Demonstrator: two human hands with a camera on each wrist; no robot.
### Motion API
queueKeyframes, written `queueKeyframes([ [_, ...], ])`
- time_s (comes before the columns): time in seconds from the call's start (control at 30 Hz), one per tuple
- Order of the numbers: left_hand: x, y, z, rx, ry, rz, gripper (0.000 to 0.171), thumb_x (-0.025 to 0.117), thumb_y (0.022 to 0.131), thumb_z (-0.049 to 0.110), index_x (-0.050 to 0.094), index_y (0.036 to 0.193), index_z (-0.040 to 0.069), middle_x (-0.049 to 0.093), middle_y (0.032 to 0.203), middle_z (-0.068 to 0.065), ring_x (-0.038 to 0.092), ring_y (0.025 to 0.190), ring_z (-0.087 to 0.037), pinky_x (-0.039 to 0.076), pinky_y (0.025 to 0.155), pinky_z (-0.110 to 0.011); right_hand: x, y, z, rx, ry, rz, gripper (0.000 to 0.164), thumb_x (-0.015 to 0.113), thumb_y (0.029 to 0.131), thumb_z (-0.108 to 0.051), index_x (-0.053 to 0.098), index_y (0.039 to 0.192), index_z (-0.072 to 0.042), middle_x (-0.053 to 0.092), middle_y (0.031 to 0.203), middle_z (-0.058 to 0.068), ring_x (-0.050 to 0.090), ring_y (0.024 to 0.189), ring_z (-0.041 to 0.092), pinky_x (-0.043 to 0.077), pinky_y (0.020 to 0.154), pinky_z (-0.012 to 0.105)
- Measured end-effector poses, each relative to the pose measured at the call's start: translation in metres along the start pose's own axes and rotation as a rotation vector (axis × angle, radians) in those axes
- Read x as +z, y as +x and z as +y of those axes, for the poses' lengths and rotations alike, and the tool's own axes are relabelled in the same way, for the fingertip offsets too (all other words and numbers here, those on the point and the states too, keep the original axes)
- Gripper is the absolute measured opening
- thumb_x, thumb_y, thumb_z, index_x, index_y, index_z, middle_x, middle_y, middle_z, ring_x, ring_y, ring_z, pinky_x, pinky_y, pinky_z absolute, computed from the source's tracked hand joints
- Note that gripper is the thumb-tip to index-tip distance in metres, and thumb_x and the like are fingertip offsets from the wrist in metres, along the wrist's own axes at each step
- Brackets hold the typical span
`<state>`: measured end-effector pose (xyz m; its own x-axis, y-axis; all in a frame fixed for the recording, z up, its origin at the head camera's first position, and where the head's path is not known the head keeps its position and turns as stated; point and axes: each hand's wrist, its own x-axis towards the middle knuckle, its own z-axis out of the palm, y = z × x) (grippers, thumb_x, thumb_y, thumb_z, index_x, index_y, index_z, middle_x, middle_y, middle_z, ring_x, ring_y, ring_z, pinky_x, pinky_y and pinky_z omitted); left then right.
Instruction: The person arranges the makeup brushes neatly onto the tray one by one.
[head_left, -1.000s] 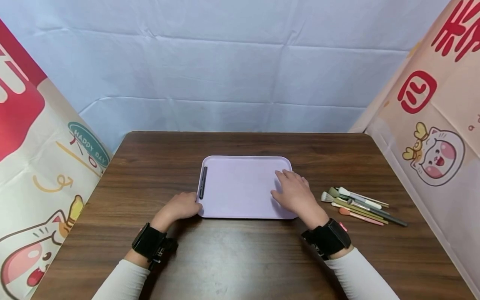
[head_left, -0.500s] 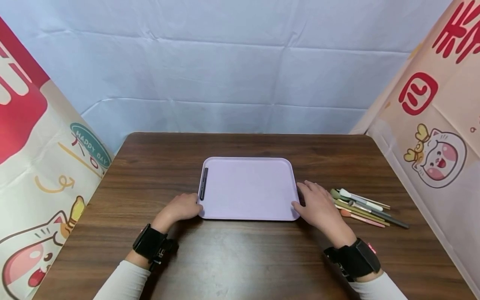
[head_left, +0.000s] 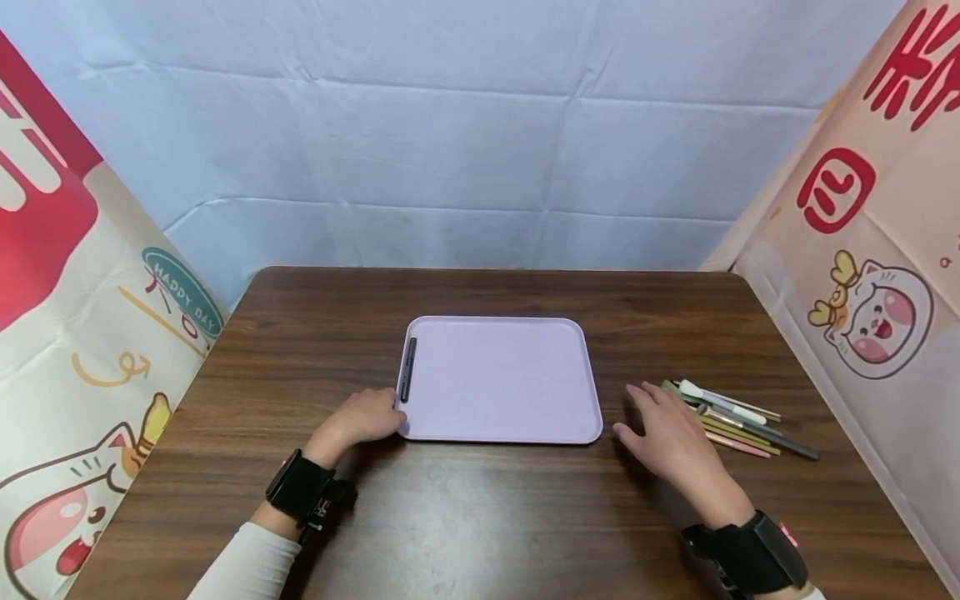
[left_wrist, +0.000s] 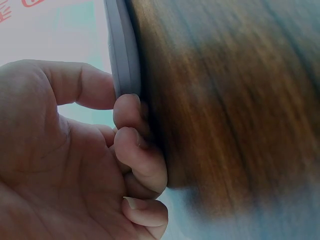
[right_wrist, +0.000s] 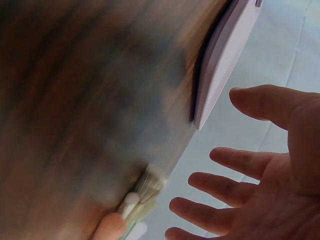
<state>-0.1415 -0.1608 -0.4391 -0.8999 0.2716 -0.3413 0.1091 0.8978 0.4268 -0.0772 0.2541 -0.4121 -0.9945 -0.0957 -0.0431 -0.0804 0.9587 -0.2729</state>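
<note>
- The lilac tray (head_left: pixel 502 379) was located flat near the middle of the tabletop (head_left: pixel 487 517), with its long sides running left to right.
- The left grip (head_left: pixel 367 414) was closed on the tray at the near part of its left edge. In the left wrist view, the rim was pinched between the thumb and a curled forefinger.
- The right grip (head_left: pixel 671 437) was open and nothing was held by it. Its fingers were spread between the tray and the makeup brushes (head_left: pixel 765 432), apart from the tray.
- The brush heads were partly hidden by the right grip in the head view. No contact with them was shown in the right wrist view.
- A black bar (head_left: pixel 408 369) was set along the left side of the tray, inside the rim. Whether it was a loose item or a fitted part could not be determined.
- The makeup brushes were piled loosely to the right of the tray. A white brush (head_left: pixel 727 404) and a pink handle (head_left: pixel 738 446) could be distinguished.
- Status, done: placement of the tray was judged complete, since it was seated level and squared to the tabletop.
- Status, left: release by the left grip was judged outstanding. Handling of the brushes was judged not begun, as none was held and none was seen on the tray.
</note>
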Motion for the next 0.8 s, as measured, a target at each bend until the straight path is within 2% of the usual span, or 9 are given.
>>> queueKeyframes([
  [0.37, 0.001, 0.0, 0.0, 0.006, 0.006, 0.005, 0.016, 0.058, 0.089, 0.018, 0.063, 0.093, 0.003, 0.058, 0.077, -0.007, 0.052, 0.068, -0.023, 0.042, 0.061, -0.034, -0.003, -0.014, 0.022, 0.003, -0.023, 0.01, 0.064, 0.069, 0.092, -0.025, 0.048, 0.141, 0.009, 0.043, 0.142, 0.038, 0.039, 0.13, 0.058, 0.029, 0.107, 0.067],
  [0.8, 0.001, 0.002, -0.002, -0.001, 0.018, 0.004, 0.017, 0.057, 0.088, 0.019, 0.063, 0.093, 0.003, 0.059, 0.079, -0.007, 0.053, 0.07, -0.023, 0.043, 0.063, -0.035, -0.01, -0.029, 0.051, 0.119, -0.047, -0.041, 0.065, 0.068, 0.093, -0.028, 0.046, 0.139, 0.012, 0.04, 0.138, 0.042, 0.037, 0.126, 0.062, 0.034, 0.096, 0.072],
])
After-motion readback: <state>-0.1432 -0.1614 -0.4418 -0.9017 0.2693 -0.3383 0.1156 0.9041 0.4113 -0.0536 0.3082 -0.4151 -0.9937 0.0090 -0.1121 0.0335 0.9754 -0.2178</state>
